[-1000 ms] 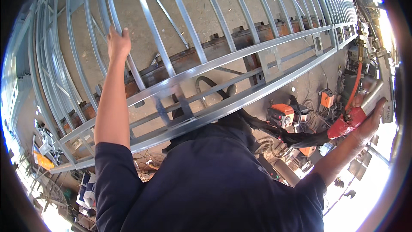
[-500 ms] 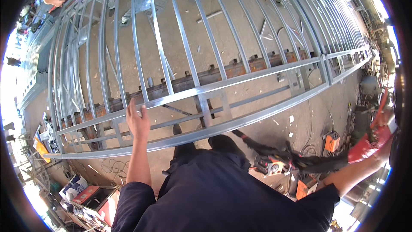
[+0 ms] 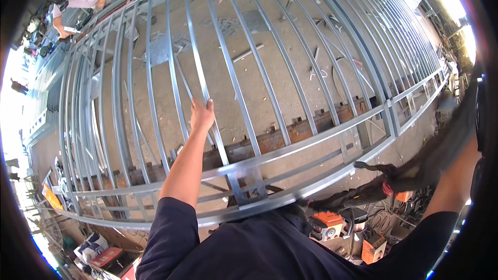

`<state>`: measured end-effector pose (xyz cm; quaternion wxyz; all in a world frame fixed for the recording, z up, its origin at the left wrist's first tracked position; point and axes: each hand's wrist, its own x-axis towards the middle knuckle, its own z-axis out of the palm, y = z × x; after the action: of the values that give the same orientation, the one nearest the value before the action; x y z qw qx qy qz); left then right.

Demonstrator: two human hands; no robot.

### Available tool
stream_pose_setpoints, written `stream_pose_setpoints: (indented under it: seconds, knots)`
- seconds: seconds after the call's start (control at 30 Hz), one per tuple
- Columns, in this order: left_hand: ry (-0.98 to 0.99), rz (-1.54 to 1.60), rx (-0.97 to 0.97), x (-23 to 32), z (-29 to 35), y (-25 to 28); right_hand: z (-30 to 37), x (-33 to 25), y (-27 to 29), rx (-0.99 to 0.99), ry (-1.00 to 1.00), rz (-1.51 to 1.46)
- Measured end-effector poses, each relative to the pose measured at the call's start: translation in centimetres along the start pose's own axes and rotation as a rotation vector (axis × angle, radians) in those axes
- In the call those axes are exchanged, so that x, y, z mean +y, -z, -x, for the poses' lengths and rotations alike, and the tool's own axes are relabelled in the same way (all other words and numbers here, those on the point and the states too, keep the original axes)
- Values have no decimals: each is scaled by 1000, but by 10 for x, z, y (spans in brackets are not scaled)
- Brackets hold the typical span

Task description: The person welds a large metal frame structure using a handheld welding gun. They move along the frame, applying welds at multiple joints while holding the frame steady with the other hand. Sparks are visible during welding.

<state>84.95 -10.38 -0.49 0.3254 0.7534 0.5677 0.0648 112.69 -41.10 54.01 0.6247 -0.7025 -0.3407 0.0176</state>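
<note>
From where I stand, the long, silver-coloured metal grid of parallel bars [image 3: 282,151] lies beneath and ahead of the bare left hand [image 3: 202,118]. That hand rests over one bar, thumb and forefinger apart; its grip I cannot tell. The right hand is out of view. The grid appears heavy, stiff and slick, best held by its near rail [image 3: 317,139]. Half a second earlier, the left hand was beside that rail; now it is farther out.

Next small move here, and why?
Probably draw the right forearm slightly inward: the right hand is out of sight at the picture's edge, and a black cable runs beside that forearm, while the left hand is at a metal slat.
</note>
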Motion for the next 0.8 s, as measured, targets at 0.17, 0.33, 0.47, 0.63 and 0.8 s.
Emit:
stream_pose_setpoints:
  seconds: [0.17,0.33,0.47,0.63,0.8]
  knots:
    - [139,-96,8,26,-21,-20,-123,112,-95,-156,-179,-221]
    - [199,-296,178,6,-18,-17,-147,264,-186,-321,-589,-359]
    - [175,-354,186,14,-17,-26,-130,404,-218,-281,-793,-437]
    - [223,-354,159,32,-16,-22,-111,489,-255,-303,-911,-592]
    - [213,-410,219,27,-14,-25,-99,519,-276,-325,-918,-661]
